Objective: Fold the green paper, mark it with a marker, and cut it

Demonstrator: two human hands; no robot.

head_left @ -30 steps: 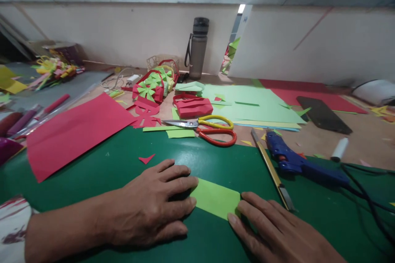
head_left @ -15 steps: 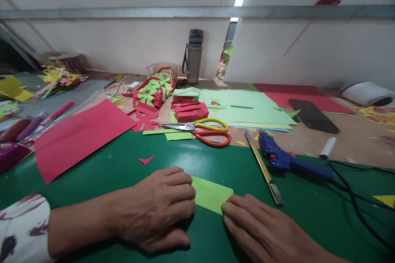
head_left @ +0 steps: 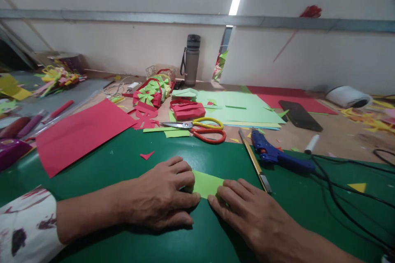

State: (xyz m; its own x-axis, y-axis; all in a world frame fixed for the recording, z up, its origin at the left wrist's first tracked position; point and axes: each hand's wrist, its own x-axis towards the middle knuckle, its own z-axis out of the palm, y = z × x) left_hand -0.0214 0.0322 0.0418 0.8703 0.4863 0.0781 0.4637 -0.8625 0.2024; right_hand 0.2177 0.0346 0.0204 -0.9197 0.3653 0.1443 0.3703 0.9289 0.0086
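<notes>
We had the left hand (head_left: 163, 197) and right hand (head_left: 247, 209) flat, pressing opposite ends of the light-green folded paper strip (head_left: 206, 183), long axis left-right between them.

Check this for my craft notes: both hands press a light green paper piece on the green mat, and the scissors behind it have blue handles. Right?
Not quite. The head view shows the scissors with one yellow and one red handle, not blue. Both the left hand and right hand do press the light green paper on the green mat.
</notes>
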